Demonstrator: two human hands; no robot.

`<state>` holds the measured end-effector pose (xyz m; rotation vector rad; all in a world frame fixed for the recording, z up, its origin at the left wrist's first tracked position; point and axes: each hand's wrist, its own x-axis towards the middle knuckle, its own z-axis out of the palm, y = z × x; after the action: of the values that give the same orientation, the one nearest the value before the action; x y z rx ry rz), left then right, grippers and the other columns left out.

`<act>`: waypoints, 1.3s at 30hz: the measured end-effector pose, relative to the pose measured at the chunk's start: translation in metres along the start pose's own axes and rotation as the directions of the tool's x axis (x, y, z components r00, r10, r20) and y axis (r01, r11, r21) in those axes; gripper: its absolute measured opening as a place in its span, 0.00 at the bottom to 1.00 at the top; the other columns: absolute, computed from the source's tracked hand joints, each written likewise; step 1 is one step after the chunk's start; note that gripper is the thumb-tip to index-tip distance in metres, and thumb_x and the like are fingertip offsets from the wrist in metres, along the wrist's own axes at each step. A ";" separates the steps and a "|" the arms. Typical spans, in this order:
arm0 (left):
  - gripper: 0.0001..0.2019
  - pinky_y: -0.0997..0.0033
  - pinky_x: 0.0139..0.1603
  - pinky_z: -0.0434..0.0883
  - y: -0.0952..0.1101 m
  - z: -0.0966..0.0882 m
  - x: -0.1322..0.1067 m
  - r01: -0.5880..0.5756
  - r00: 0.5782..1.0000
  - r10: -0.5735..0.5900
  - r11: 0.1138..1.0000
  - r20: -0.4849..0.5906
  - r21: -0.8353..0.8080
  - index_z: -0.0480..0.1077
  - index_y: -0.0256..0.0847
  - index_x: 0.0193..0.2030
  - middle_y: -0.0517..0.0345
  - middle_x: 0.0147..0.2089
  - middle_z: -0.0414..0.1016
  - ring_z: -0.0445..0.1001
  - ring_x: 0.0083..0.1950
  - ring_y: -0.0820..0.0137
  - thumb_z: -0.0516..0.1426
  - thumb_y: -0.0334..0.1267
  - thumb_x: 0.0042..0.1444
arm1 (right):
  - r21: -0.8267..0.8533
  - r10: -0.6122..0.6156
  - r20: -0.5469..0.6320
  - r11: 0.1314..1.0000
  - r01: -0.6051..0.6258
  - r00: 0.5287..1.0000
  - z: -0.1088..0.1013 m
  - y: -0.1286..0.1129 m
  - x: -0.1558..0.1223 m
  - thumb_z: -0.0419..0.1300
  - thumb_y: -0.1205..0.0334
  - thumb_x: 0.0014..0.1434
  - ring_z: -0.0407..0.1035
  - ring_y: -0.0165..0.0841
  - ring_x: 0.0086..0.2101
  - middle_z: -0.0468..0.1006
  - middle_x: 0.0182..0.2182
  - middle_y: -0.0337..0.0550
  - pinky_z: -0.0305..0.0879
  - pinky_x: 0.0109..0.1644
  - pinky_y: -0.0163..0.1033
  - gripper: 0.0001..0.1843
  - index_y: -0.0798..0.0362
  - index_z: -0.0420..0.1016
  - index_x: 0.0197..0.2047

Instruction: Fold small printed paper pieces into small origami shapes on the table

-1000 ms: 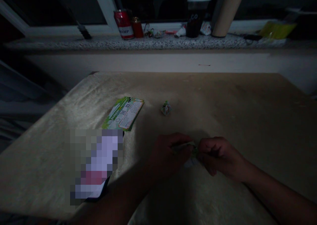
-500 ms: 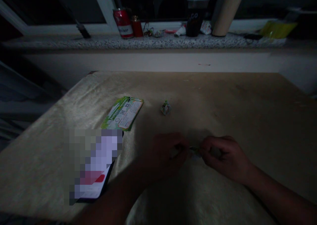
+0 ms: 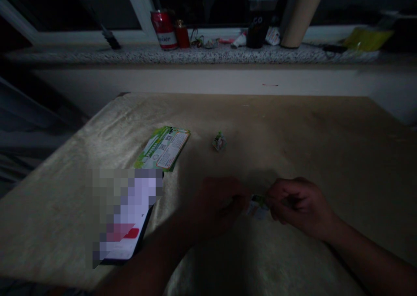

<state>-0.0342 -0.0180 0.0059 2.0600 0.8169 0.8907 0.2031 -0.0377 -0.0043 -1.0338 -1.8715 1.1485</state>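
Note:
A small piece of printed paper (image 3: 258, 208), green and whitish, is stretched between my two hands just above the table. My left hand (image 3: 221, 207) lies in deep shadow and pinches the paper's left edge. On the other side, my right hand (image 3: 295, 202) has thumb and forefinger closed on its right edge, the other fingers curled. Beyond the hands sits a small folded paper shape (image 3: 219, 141) with green and white print. To the left lies a stack of green printed leaflets (image 3: 164, 148).
A lit phone (image 3: 130, 218), partly pixelated, lies left of my left forearm on the cloth-covered table (image 3: 293, 126). Along the granite windowsill (image 3: 137, 55) stand a red can (image 3: 163, 30), a red lighter-like canister (image 3: 182, 34), a dark cup (image 3: 258, 24) and a cardboard tube (image 3: 302, 16).
The paper between my hands has turned so that more of its printed face shows. Both hands stay in nearly the same place, and the view has shifted slightly.

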 end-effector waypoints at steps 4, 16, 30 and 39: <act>0.06 0.77 0.36 0.70 0.001 0.003 0.002 0.062 0.998 -0.062 0.998 -0.003 -0.018 0.79 0.39 0.39 0.59 0.32 0.82 0.78 0.32 0.73 0.59 0.31 0.60 | 0.062 0.034 0.042 0.997 -0.037 0.999 0.001 0.001 0.001 0.61 0.61 0.67 0.61 0.25 0.16 0.72 0.16 0.35 0.56 0.19 0.31 0.14 0.52 0.70 0.28; 0.08 0.73 0.35 0.70 -0.005 0.010 0.006 0.341 0.938 -0.341 0.940 0.061 0.009 0.79 0.40 0.42 0.59 0.32 0.81 0.78 0.33 0.70 0.58 0.34 0.60 | 0.098 0.294 0.094 0.948 -0.302 0.951 0.004 0.006 0.006 0.60 0.52 0.67 0.60 0.26 0.18 0.70 0.18 0.35 0.53 0.21 0.32 0.17 0.52 0.69 0.29; 0.08 0.58 0.54 0.75 -0.003 0.034 -0.005 -0.085 0.974 -0.054 0.816 0.222 0.572 0.75 0.35 0.47 0.49 0.48 0.78 0.75 0.49 0.60 0.54 0.28 0.66 | -0.553 0.271 0.001 0.802 -0.226 0.962 0.011 0.010 0.009 0.56 0.65 0.66 0.71 0.32 0.23 0.77 0.23 0.40 0.57 0.27 0.36 0.11 0.51 0.73 0.31; 0.16 0.59 0.54 0.76 0.016 0.040 -0.017 -0.226 0.934 -0.072 0.636 0.349 0.738 0.73 0.30 0.57 0.43 0.53 0.80 0.78 0.51 0.58 0.51 0.30 0.68 | -0.633 0.267 -0.020 0.742 -0.219 0.963 0.014 0.008 0.010 0.57 0.63 0.67 0.72 0.33 0.22 0.77 0.22 0.40 0.55 0.27 0.36 0.11 0.51 0.70 0.31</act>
<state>-0.0079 -0.0540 -0.0064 2.9113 1.0188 0.1472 0.1891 -0.0317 -0.0153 -1.6687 -2.3017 0.6819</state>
